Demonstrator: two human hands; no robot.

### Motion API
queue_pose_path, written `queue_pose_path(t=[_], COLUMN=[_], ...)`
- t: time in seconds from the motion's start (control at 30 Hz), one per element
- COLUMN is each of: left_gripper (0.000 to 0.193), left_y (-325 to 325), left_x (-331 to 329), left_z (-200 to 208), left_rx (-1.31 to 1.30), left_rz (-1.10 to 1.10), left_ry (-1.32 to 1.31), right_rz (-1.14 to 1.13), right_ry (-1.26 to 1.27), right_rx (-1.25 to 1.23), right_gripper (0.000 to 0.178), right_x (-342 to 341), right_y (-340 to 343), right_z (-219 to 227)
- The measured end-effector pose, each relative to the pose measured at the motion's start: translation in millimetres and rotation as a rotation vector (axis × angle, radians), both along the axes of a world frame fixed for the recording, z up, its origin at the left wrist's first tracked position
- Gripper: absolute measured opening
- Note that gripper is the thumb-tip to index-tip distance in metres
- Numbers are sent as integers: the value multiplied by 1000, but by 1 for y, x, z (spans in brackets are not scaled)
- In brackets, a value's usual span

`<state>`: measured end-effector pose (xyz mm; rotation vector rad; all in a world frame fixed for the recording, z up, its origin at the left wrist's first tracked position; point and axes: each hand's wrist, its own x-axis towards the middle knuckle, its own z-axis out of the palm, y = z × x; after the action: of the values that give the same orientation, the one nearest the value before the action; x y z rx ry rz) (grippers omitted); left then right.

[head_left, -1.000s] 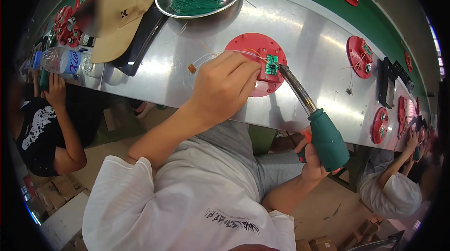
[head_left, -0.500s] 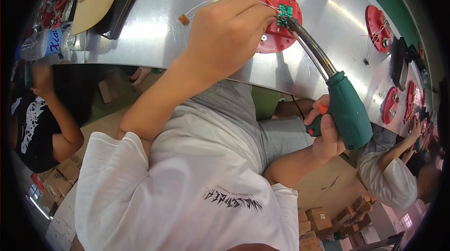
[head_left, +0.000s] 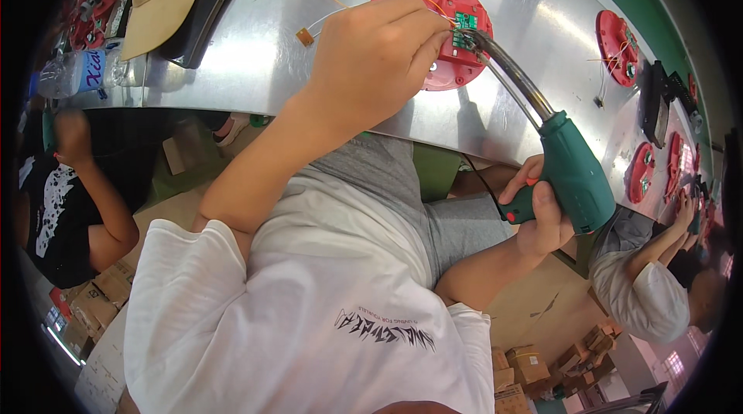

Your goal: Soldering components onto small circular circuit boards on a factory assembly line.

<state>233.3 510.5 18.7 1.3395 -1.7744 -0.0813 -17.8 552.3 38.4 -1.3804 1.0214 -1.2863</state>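
Observation:
My right hand (head_left: 539, 213) is wrapped round the handle of a green soldering gun (head_left: 574, 170). Its long metal tip reaches up and left to a small green circuit board (head_left: 464, 29), which is fixed on a round red plastic disc (head_left: 464, 73). My left hand (head_left: 379, 54) leans over the disc's left side, thumb and fingers pinched at the board's edge on a thin wire (head_left: 446, 25). Just how the wire end meets the board is too small to tell. More thin wires trail out left of that hand to a small brown part (head_left: 305, 36).
The metal table (head_left: 255, 66) carries a tan cap (head_left: 166, 0) and a plastic bottle (head_left: 77, 72) at left. Another red disc with wires (head_left: 618, 46) and a black tool (head_left: 658, 104) lie to the right. People work on both sides; cardboard boxes (head_left: 530, 364) stand behind.
The soldering gun's tip has shifted slightly left over the board. The disc appears a little lower in view. Both hands keep their holds.

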Motion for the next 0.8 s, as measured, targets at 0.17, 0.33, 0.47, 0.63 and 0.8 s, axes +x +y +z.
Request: queue_pose_path(t=[0.17,0.33,0.47,0.63,0.8], left_gripper=[9,8,9,7,10], left_y=[-3,-2,-2,-5,-1], left_x=[-3,-5,-3,-3,-4], left_z=[6,12,14,14,15], left_rx=[55,127,125,61,102], left_rz=[-21,-6,10,-2,-8], left_ry=[-35,-81,-128,-178,-169], right_rz=[29,-9,-19,-32,5], right_ry=[-45,-18,-30,-60,3], right_rx=[-66,-65,-71,-67,-106], right_gripper=[36,37,37,41,52], right_x=[-16,-15,-18,-21,-20], right_y=[-2,0,0,2,3], right_z=[1,1,-2,-1,-4])
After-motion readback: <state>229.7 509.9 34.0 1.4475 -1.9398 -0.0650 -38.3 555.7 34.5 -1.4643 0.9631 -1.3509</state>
